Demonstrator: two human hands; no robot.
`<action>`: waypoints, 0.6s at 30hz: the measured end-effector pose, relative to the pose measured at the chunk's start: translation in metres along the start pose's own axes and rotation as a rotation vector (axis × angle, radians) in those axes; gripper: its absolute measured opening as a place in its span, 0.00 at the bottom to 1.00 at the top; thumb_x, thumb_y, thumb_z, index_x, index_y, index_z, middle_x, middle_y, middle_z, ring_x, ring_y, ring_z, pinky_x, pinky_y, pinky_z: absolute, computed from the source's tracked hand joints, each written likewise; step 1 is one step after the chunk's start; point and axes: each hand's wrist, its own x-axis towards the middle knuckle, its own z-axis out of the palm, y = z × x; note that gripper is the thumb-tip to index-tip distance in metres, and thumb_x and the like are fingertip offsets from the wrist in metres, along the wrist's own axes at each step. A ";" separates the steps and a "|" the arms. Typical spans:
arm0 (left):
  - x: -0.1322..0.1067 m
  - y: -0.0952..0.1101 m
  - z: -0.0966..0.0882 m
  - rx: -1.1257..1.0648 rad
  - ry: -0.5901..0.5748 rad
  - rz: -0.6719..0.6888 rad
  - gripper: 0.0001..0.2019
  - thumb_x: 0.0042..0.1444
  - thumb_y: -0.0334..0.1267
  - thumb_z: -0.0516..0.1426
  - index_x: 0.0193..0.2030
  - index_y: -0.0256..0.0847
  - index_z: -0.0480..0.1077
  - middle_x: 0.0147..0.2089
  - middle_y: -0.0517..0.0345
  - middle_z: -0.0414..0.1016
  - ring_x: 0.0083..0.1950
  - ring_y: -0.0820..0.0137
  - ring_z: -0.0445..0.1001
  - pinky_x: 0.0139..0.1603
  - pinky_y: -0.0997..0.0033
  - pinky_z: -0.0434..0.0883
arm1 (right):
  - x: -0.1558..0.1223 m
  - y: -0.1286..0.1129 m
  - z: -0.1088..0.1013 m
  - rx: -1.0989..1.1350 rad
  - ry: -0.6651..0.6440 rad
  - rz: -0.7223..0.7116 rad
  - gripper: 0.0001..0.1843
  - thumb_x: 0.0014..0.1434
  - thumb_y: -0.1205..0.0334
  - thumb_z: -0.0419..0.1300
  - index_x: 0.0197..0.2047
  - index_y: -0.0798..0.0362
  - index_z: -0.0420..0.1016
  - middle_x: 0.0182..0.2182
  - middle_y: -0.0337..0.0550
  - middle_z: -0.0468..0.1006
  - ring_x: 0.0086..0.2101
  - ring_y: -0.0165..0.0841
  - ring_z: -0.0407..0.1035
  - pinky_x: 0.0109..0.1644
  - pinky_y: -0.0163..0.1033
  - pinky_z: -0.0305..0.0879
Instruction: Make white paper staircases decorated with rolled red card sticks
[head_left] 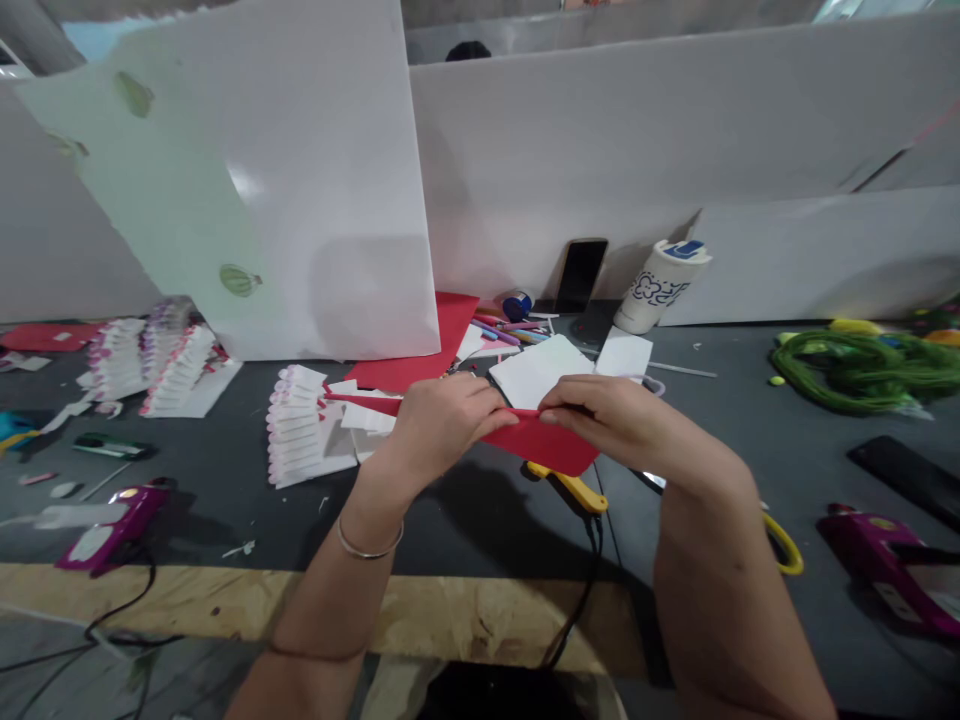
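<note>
Both hands grip a sheet of red paper above the table, its upper edge folded over. My left hand pinches the edge left of the middle, and a narrow red strip of the fold sticks out past it. My right hand pinches the same edge farther right, a short gap away. Below the sheet lies a yellow-handled tool with a black cord, partly hidden by the paper. White paper pieces lie just behind my hands. Left of them is a white card with a row of pleated white pieces.
A white tumbler and a phone stand against the white partition. Green cord lies at right. Purple devices sit at both sides, beside a green cutter on the left. More red paper lies behind.
</note>
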 end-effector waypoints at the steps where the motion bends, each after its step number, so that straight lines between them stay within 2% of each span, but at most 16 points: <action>1: 0.000 0.000 -0.001 0.002 0.004 0.003 0.16 0.65 0.46 0.52 0.34 0.37 0.74 0.32 0.57 0.77 0.32 0.72 0.72 0.29 0.73 0.59 | 0.000 0.000 0.000 0.011 -0.009 0.007 0.13 0.67 0.60 0.50 0.37 0.52 0.75 0.31 0.43 0.77 0.31 0.32 0.69 0.36 0.36 0.62; 8: 0.000 0.002 -0.007 0.019 -0.018 0.016 0.17 0.67 0.45 0.50 0.34 0.38 0.74 0.33 0.58 0.78 0.33 0.72 0.72 0.29 0.73 0.59 | -0.001 -0.001 -0.004 0.075 -0.056 0.046 0.15 0.67 0.59 0.49 0.36 0.52 0.75 0.29 0.42 0.78 0.28 0.30 0.69 0.33 0.34 0.62; 13: -0.002 -0.001 -0.006 0.005 -0.052 -0.043 0.18 0.68 0.45 0.48 0.35 0.38 0.74 0.33 0.57 0.78 0.33 0.73 0.73 0.29 0.74 0.60 | 0.000 -0.004 -0.001 0.051 0.059 0.043 0.06 0.62 0.62 0.56 0.39 0.50 0.74 0.31 0.40 0.78 0.29 0.30 0.69 0.32 0.34 0.63; 18: -0.002 -0.004 -0.004 -0.026 -0.043 -0.057 0.19 0.68 0.46 0.49 0.35 0.38 0.74 0.33 0.56 0.79 0.34 0.73 0.74 0.29 0.74 0.61 | 0.000 0.000 0.002 -0.013 0.080 0.000 0.08 0.61 0.67 0.54 0.37 0.50 0.74 0.34 0.42 0.78 0.32 0.31 0.71 0.35 0.35 0.63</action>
